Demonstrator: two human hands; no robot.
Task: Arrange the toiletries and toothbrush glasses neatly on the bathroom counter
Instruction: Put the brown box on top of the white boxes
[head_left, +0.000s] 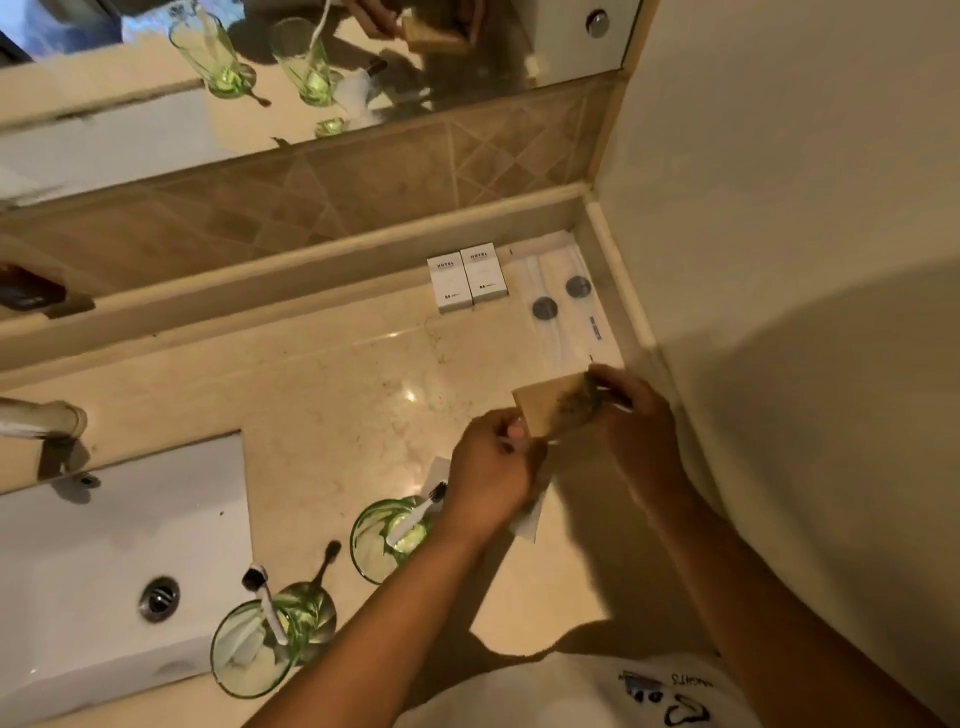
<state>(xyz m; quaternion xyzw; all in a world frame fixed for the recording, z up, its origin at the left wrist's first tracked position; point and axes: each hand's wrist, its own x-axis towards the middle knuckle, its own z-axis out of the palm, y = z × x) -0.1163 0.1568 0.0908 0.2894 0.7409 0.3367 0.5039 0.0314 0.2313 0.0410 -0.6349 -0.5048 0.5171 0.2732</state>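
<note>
Both hands hold a small tan paper packet (551, 405) above the beige marble counter (322, 384): my left hand (491, 462) grips its near end, my right hand (631, 410) its far end. Two white hotel boxes (466, 278) stand side by side at the back. Next to them, in the corner, lie flat white sachets with round grey seals (558, 301). Two green-rimmed glasses stand near the front: one (387, 538) holds a toothbrush, the other (254, 647) by the sink holds a toothbrush too. A white wrapper (527, 522) lies partly hidden under my left hand.
A white sink (104, 561) with a metal drain fills the lower left, its faucet (41, 421) at the left edge. A mirror (311, 67) above the tiled backsplash reflects the glasses. The wall (779, 260) closes off the right side.
</note>
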